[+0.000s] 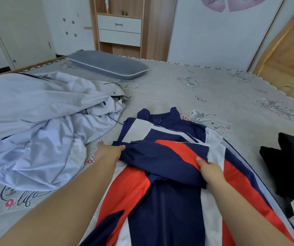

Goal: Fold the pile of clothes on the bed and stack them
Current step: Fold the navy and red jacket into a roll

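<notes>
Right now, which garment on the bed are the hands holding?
The navy, orange and white jacket, gripped by both hands; the pale lilac garment and black clothing lie untouched.

Both my bare arms reach forward and slightly inward from the bottom of the view. My left arm comes in long from the lower left corner, forearm stretched nearly straight. My left hand (pixel 109 151) sits at the end of it with the thumb on top, pinching the edge of the jacket (pixel 162 157); the other fingers are tucked underneath, out of sight. My right arm comes up from the lower right, shorter in view. My right hand (pixel 209 170) has its thumb laid flat on the cloth and its fingers curled under the fold, gripping it. The two hands are level with each other and well apart.
</notes>
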